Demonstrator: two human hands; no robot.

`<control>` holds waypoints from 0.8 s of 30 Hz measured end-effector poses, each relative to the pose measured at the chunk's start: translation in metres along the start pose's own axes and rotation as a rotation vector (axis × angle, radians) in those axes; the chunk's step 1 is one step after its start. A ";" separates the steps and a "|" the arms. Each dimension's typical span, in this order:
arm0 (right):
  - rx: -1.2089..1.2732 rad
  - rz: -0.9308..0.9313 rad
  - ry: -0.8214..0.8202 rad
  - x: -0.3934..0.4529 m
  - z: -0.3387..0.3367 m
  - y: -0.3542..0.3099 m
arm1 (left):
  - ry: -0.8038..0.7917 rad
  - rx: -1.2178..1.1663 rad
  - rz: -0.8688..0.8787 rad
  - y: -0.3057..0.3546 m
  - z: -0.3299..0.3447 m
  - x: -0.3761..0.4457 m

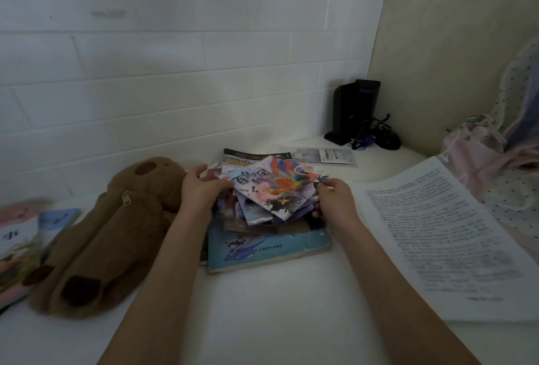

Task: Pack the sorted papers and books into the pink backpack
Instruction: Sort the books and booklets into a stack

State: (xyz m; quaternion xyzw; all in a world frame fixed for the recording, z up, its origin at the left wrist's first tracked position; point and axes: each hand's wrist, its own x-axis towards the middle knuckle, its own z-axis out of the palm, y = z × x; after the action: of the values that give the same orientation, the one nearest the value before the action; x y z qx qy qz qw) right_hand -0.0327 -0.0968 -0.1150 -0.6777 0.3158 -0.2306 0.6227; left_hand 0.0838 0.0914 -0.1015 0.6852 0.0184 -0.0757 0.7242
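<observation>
Centre frame: left hand (201, 189) and right hand (335, 198), fingers curled, grip a bundle of colourful booklets (274, 186) above a blue book (262, 248) on the white bench (277, 306). Pink backpack (478, 154), right edge, partly cut off.

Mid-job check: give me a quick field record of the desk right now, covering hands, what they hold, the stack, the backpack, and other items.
left hand: grips the left edge of the colourful booklets
right hand: holds their right edge
booklets: loose fanned bunch, above the blue book
blue book: flat on the white surface
pink backpack: far right, nothing seen packed yet
printed sheets: right of the stack
brown plush case: left of the stack, zipped
books at left edge: blurred
</observation>
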 end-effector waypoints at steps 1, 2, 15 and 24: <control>0.021 -0.021 0.011 -0.001 0.000 -0.003 | -0.067 -0.085 -0.100 0.001 -0.001 0.003; 0.060 -0.044 0.006 -0.002 0.001 -0.006 | -0.154 -0.157 -0.207 0.003 0.000 0.003; 0.122 0.065 -0.101 -0.019 -0.008 -0.014 | -0.041 0.313 0.323 -0.004 0.009 -0.008; 0.483 -0.050 0.181 -0.022 0.001 -0.011 | 0.012 0.283 0.301 -0.012 0.006 0.000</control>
State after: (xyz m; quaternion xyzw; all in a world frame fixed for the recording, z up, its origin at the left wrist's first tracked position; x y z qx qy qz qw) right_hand -0.0459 -0.0804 -0.1025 -0.4935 0.2891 -0.3746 0.7298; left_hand 0.0815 0.0851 -0.1131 0.7756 -0.0906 0.0358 0.6237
